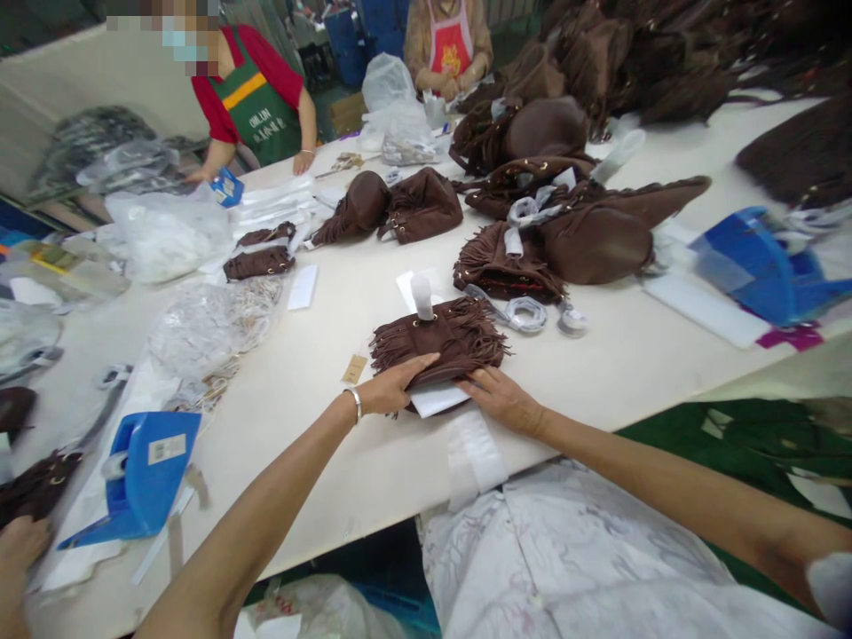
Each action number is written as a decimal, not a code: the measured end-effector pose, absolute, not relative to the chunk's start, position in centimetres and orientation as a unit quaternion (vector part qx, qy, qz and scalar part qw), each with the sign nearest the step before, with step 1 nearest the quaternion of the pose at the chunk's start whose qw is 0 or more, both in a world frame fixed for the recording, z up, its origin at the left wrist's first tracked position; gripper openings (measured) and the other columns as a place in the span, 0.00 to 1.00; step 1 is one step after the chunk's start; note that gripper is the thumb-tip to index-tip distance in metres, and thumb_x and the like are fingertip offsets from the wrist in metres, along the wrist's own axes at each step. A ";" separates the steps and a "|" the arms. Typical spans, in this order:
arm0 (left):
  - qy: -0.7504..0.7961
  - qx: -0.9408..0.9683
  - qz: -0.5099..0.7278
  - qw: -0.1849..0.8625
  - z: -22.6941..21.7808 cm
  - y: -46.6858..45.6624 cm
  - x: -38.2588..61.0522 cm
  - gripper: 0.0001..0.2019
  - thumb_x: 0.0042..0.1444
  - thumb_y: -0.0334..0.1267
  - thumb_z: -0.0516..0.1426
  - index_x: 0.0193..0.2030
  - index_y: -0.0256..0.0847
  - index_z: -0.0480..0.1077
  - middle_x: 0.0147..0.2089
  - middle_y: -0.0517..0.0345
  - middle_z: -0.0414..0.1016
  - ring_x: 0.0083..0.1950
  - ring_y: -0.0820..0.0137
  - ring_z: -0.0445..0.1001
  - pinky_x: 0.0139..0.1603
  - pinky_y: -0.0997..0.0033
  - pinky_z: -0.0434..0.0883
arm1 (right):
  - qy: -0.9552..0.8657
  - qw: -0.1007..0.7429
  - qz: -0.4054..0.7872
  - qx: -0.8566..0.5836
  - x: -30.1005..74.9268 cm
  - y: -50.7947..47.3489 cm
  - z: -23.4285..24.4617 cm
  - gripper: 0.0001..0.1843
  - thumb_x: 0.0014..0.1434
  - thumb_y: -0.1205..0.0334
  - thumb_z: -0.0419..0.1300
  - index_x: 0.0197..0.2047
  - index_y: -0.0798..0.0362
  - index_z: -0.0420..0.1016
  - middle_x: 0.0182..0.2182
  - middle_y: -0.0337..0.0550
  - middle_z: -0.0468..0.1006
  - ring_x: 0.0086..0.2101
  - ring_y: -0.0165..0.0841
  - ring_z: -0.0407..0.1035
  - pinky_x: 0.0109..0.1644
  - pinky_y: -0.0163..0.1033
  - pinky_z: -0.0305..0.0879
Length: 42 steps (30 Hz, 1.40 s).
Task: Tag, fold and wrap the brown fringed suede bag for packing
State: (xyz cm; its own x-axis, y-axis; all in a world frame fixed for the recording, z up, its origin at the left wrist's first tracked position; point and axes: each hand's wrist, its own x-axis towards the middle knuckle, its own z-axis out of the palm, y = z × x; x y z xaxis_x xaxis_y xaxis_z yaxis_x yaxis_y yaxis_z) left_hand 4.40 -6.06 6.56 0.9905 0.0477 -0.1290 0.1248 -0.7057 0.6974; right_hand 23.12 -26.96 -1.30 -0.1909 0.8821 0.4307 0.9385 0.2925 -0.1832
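A brown fringed handbag point(443, 335) lies on the table in front of me, a wrapped white strap piece point(422, 297) standing up from its top. My left hand point(392, 383) grips its near left side, thumb on top and fingers underneath. On the near right side, my right hand point(500, 395) holds the bag's edge with bent fingers, partly hidden beneath it. A white sheet point(437, 398) sticks out from under the bag between my hands. Beside the left hand lies a tan hang tag point(353, 369). Wrapped strap coils point(525, 315) rest right of the bag.
More brown bags point(595, 244) are heaped at the right and back. Blue tape dispensers point(150, 475) stand at left and right. A plastic bag of tags point(219, 324) lies left. Across the table stand two people, one in a green apron point(266, 120); another person's hand point(23, 541) shows lower left.
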 end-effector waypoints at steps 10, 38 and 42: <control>0.072 0.922 -0.047 0.378 5.8 -6.4 2.0 0.46 0.41 0.19 0.48 0.71 0.45 0.51 0.71 0.55 0.56 0.72 0.65 0.55 0.73 0.53 0.52 | -0.772 0.209 -0.053 -0.598 22.7 -26.6 -1.7 0.22 0.66 0.72 0.49 0.61 0.55 0.68 0.50 0.56 0.71 0.49 0.42 0.65 0.53 0.50 0.66; 0.133 0.952 0.112 0.253 2.7 -12.4 5.2 0.08 0.66 0.35 0.48 0.48 0.40 0.65 0.53 0.47 0.67 0.58 0.61 0.65 0.61 0.53 0.64 | -0.749 0.241 -0.081 -0.612 22.5 -28.2 -2.0 0.10 0.68 0.60 0.53 0.43 0.55 0.73 0.38 0.46 0.73 0.43 0.37 0.66 0.60 0.52 0.60; 0.139 0.963 0.107 0.203 2.2 -12.8 5.3 0.17 0.66 0.38 0.49 0.60 0.42 0.61 0.57 0.46 0.65 0.59 0.59 0.63 0.61 0.51 0.65 | -0.664 0.296 -0.080 -0.682 22.3 -29.5 -1.1 0.09 0.66 0.58 0.56 0.41 0.55 0.72 0.41 0.51 0.73 0.48 0.42 0.65 0.57 0.53 0.65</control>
State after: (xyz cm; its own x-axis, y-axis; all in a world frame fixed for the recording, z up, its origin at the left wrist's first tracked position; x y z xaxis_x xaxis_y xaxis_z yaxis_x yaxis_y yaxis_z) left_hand 5.32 -12.81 2.18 0.9388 0.3105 0.1490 0.2238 -0.8789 0.4212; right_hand 22.28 -29.51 -1.12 0.1057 0.8581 0.5025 0.9530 0.0568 -0.2975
